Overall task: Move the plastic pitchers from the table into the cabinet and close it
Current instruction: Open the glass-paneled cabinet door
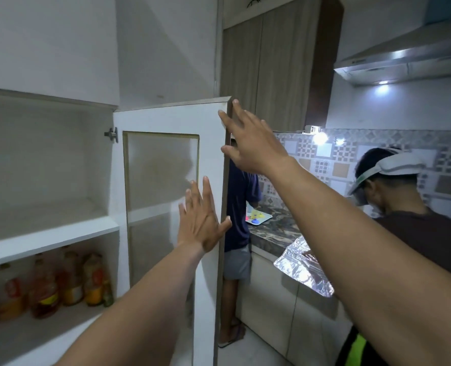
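The white cabinet (50, 233) stands open on the left, and its upper shelf holds nothing. Its door (163, 122), white with a frosted panel, swings out toward me. My left hand (202, 220) lies flat against the door's inner face near the free edge, fingers spread. My right hand (250, 138) reaches over the door's top right corner with fingers apart, touching the edge. No plastic pitcher shows in view.
Several bottles of oil (53, 286) stand on the lower shelf. Behind the door stands a person in a dark blue shirt (241, 207) at a marble counter (274, 231). A second person with a white headband (393, 186) is at the right. Foil (303, 268) covers the counter's corner.
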{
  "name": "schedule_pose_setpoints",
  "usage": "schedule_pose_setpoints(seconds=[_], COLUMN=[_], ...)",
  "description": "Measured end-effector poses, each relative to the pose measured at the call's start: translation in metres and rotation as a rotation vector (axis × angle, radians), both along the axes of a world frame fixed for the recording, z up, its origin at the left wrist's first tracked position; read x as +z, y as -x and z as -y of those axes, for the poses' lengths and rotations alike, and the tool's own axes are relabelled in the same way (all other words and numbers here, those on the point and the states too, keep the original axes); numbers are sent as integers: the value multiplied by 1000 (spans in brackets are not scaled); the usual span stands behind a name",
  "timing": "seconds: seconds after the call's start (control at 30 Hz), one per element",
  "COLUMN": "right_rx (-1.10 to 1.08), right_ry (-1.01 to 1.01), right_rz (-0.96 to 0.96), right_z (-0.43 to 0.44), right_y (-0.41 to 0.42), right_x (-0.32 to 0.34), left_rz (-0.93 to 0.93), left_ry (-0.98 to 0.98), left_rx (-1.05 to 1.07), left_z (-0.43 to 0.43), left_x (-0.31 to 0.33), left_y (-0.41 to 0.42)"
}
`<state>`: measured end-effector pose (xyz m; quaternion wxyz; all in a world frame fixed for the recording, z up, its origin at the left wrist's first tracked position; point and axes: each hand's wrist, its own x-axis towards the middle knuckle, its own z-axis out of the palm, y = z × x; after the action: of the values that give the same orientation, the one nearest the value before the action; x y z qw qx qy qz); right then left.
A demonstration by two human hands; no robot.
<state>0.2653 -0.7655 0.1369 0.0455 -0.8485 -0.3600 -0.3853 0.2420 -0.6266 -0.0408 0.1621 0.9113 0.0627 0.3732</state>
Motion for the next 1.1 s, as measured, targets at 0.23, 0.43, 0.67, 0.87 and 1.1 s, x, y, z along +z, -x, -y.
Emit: schedule_pose_setpoints(seconds=[0.23,0.43,0.67,0.87,1.1], right_rx=[-77,-128,-154,-178,-121], right_ry=[27,47,17,4,-4], right_rz=[-86,-162,-210,-221,-186], right_z=[15,23,24,21,-6], right_y=[-35,-55,-60,-53,-23], right_x=[-11,-13,-12,-17,-15], left_rz=[-7,-33,-88,-145,-111], left_ry=[48,20,1,-57,-174], left_rx=[-5,6,2,13,61], left_z=[24,35,36,24,-18], left_x=[-2,2,5,9,27], left_y=[-44,-66,-77,-71,-36])
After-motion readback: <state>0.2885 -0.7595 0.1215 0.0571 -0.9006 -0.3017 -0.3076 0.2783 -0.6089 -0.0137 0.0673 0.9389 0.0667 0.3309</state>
